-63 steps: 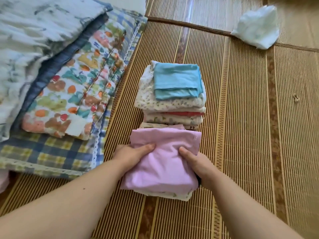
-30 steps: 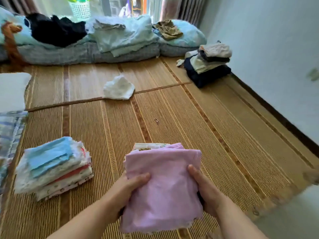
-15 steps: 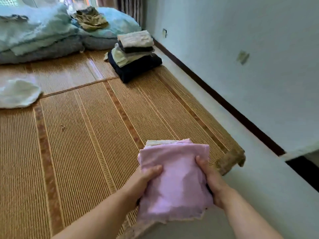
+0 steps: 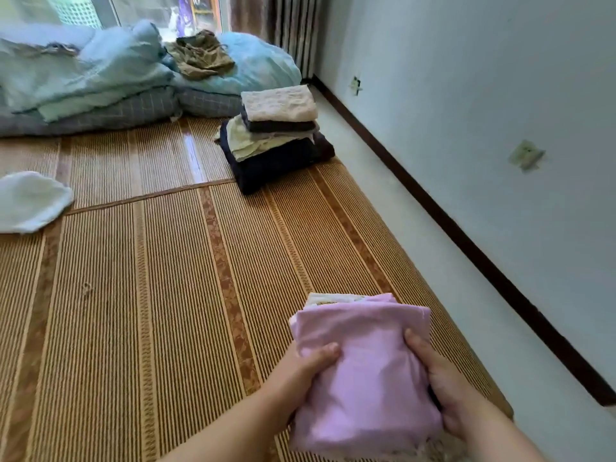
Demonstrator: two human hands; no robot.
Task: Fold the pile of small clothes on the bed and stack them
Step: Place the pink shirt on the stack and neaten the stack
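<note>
Both forearms reach forward from the bottom edge, which cuts them off. The left hand (image 4: 300, 368) and right hand (image 4: 443, 381) grip the folded bundle of small clothes (image 4: 363, 378) from either side, a thumb pressed on the pink top layer at each side. The fingers curl under the bundle and are hidden by it. The bundle sits over the woven mat (image 4: 150, 311), near the mat's right edge. Beneath the pink layer only a cream edge (image 4: 333, 299) peeks out at the far side; the rest is covered. A stack of folded clothes (image 4: 276, 138) lies well apart, farther along the mat. The left frame edge cuts off a white cloth (image 4: 30, 201).
</note>
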